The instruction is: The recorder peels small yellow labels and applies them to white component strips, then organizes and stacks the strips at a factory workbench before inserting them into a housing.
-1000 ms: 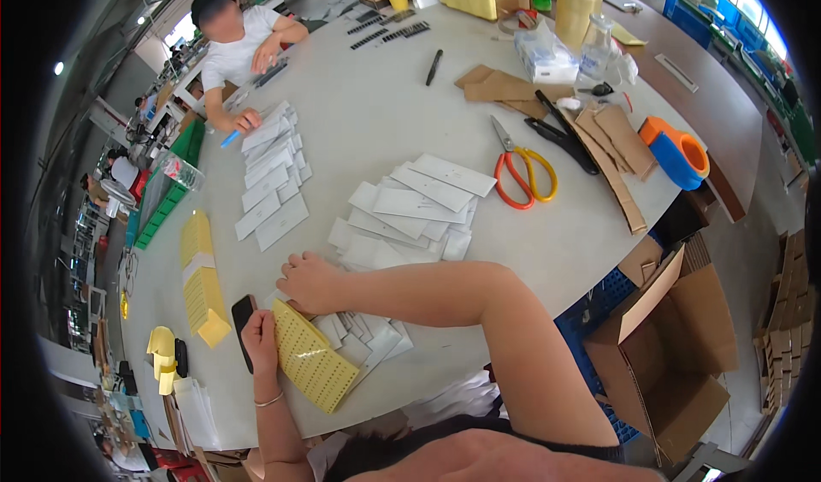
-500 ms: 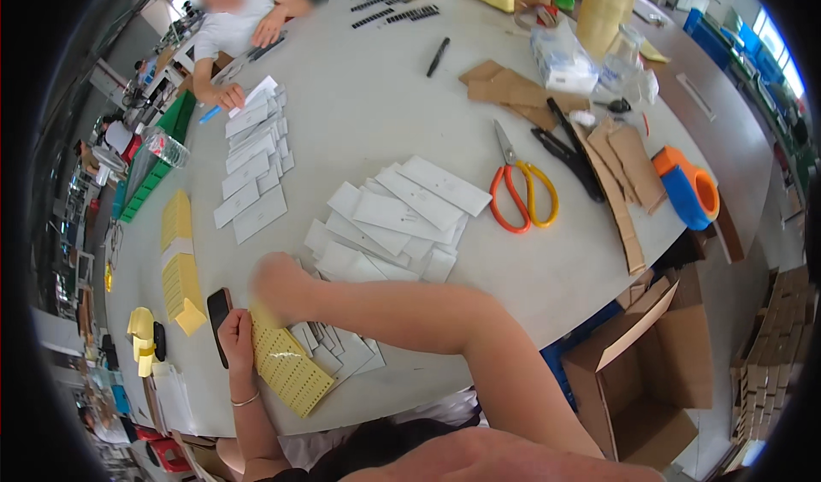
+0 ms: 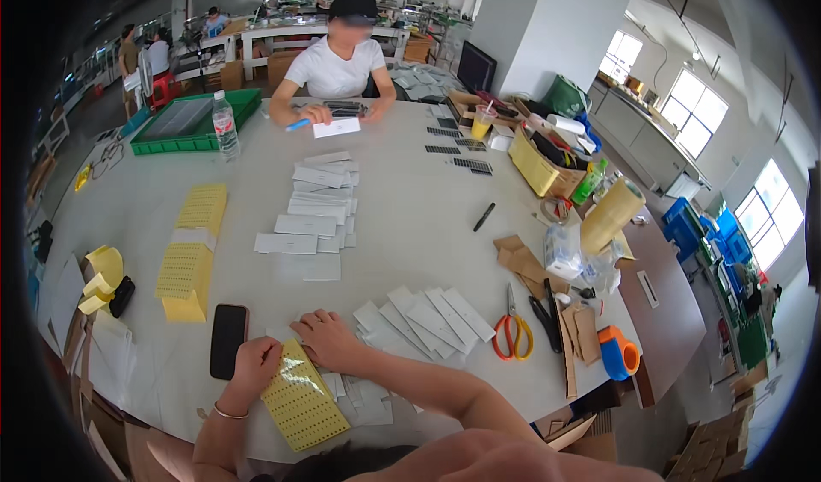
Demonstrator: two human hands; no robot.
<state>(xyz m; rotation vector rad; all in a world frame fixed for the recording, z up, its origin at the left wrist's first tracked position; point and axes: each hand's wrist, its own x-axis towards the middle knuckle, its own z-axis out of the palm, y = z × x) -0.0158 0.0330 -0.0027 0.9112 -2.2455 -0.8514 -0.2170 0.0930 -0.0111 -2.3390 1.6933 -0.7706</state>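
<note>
My left hand has its fingers curled at the upper left edge of a yellow sheet of small printed labels, gripping it. My right hand lies just beyond the sheet's top, its fingers apart and low over the table; whatever is under the palm is hidden. Beside my right wrist a loose pile of flat white pieces fans out. More white pieces lie under my right forearm, partly covered by the sheet. A black phone rests left of my left hand.
Overlapping white pieces form a column ahead. Folded yellow label sheets lie left; orange-handled scissors and a tape dispenser are at right. Across the table, a person holds a white piece. A bottle stands by a green tray.
The view has swung up and levelled, bringing the far room in. My right hand's fingers now show spread beyond the sheet. The person opposite has lifted a white piece.
</note>
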